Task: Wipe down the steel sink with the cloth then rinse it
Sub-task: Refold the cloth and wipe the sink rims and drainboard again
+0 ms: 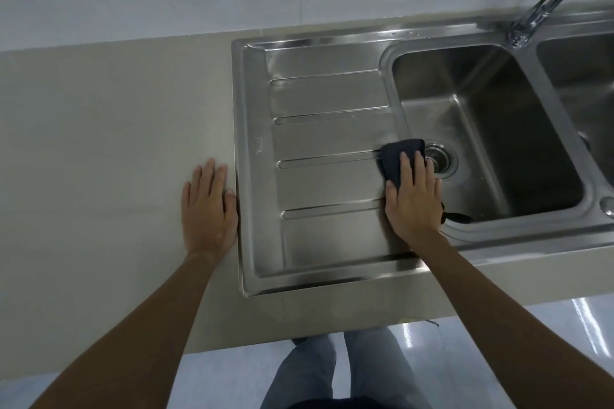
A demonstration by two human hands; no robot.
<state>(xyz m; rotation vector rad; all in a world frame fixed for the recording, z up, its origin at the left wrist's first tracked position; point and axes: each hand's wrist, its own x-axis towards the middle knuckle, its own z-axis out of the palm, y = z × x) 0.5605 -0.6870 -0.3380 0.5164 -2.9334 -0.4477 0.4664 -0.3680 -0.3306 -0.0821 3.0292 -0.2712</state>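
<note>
The steel sink [252, 143] fills the right half of the view, with a ribbed drainboard [332, 176] on its left and a deep basin [518, 129] beside it. A dark cloth [397, 154] lies over the rim between drainboard and basin. My right hand [413, 199] presses flat on the cloth with straight fingers, fingertips pointing toward the drain strainer [440, 159]. A corner of the cloth hangs into the basin under my palm. My left hand [209, 209] rests flat on the counter, just left of the sink's edge.
A chrome faucet [545, 7] rises at the top right, behind the basin. A second basin [584, 83] is cut off at the right edge. The beige counter [99, 159] stretches to the left. A pale wall stands behind, and my legs and the glossy floor show below.
</note>
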